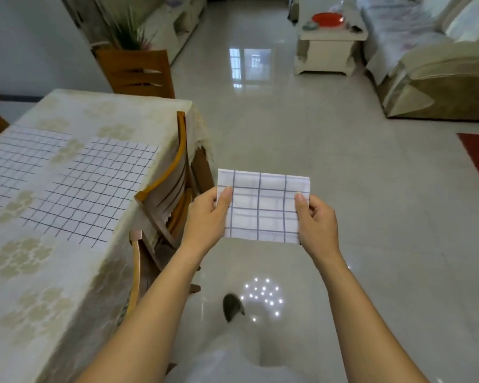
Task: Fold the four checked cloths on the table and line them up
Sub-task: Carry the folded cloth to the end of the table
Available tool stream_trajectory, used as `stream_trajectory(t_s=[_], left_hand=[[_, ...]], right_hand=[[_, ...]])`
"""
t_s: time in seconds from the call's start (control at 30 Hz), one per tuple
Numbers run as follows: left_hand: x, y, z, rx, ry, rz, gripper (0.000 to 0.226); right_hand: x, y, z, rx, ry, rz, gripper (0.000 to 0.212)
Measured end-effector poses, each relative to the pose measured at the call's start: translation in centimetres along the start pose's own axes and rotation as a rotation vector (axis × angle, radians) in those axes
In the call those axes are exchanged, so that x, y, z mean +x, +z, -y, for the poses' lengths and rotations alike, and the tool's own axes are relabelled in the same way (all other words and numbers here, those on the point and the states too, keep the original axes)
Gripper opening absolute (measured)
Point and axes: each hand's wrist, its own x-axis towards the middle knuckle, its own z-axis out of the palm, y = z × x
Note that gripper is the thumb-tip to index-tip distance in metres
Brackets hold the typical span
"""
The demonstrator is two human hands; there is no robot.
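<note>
I hold a small folded white cloth with a blue check (262, 207) in the air over the floor, to the right of the table. My left hand (208, 217) pinches its left edge with the thumb on top. My right hand (317, 219) pinches its right edge the same way. Two more checked cloths lie spread flat on the table: one (94, 186) near the table's right edge, one (14, 164) further left and cut off by the frame.
The table (39, 272) wears a cream patterned tablecloth. Two wooden chairs (166, 194) are pushed in along its right side, another (138, 73) stands at its far end. Glossy tiled floor spreads ahead, with a coffee table (327, 48) and sofa (432, 67) at the back.
</note>
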Motion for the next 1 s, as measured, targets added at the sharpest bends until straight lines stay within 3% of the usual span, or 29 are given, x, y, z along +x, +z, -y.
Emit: stream_trajectory(t_s=[0.37,0.47,0.63,1.0], left_hand=[[19.9,1.3,0.4,-0.101,0.009,-0.063,0.053],[24.9,0.8,0.9,-0.094,0.012,-0.071,0.07],[30.9,1.4,2.5,-0.11,-0.022,-0.094,0.075],[49.5,5.0,0.2,-0.103,-0.145,-0.158,0.03]], right_hand=[[20.3,3.2,4.1,-0.219,-0.071,0.033,0.046],[25.0,5.2,4.8,-0.22,-0.093,0.033,0.047],[31.1,7.6,3.4,-0.194,-0.07,0.057,0.048],[53.4,11.6,2.0,-0.08,-0.066,0.195,0.047]])
